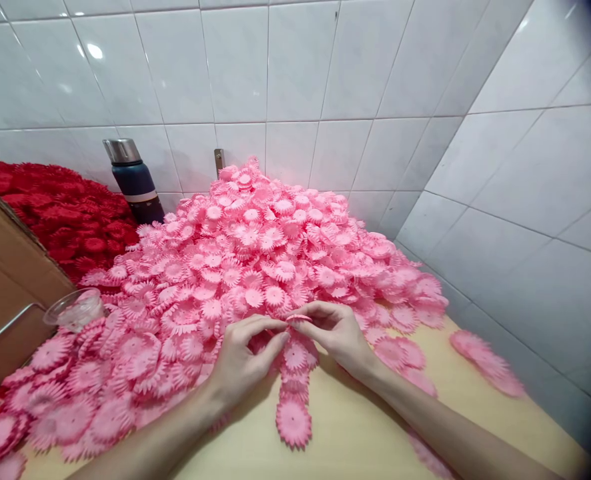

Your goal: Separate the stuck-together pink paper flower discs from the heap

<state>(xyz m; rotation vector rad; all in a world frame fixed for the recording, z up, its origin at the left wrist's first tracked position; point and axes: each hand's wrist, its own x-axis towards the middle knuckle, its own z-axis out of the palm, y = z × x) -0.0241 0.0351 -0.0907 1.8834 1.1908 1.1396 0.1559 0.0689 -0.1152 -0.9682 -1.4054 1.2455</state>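
Note:
Both hands meet over the near edge of a large heap of pink flower-shaped petal discs (275, 267). My right hand (333, 330) pinches a pink petal disc (299, 318) between thumb and fingers, tilted so it shows nearly edge-on. From the other side, the thumb and fingertips of my left hand (248, 350) close at the same disc's left edge. Below the hands a row of overlapping pink discs (294, 421) runs toward me on the pale table (255, 443).
A pile of red petal discs (70, 213) lies at the left behind a cardboard box (15, 287). A dark blue bottle (138, 183) stands tilted-looking by the tiled wall (295, 67). A clear plastic cup (75, 310) rests at left; loose pink discs (485, 363) lie at right.

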